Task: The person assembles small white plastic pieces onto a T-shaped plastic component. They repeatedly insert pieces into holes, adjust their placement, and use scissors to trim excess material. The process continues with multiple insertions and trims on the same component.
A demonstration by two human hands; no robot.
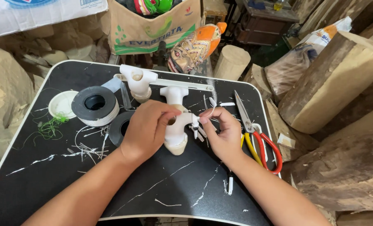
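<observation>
White plastic tap (176,121) sits mid-table, cream-tinted at its ends, its spout pointing toward the near edge. The left hand (146,129) curls around the tap's body, fingers pressed against it. The right hand (222,132) pinches a thin strand of white thread-seal tape (209,90) between thumb and fingertips just right of the tap; the strand rises toward the far side. The black tabletop (174,184) with white rim has open room along its near half, littered only with white tape scraps. On the far left a tape roll (95,104) stands beside a round white lid (61,104), with a second dark roll (120,125) just behind the left wrist. A second white tap (138,81) lies at the far edge. Scissors (259,136) with red and yellow handles lie near the right edge. Wood blocks (337,79) crowd the right side. Beyond the table: a brown paper bag (153,27) with green printing, a painted carved mask (197,46), and a white carton (40,12) at far left.
</observation>
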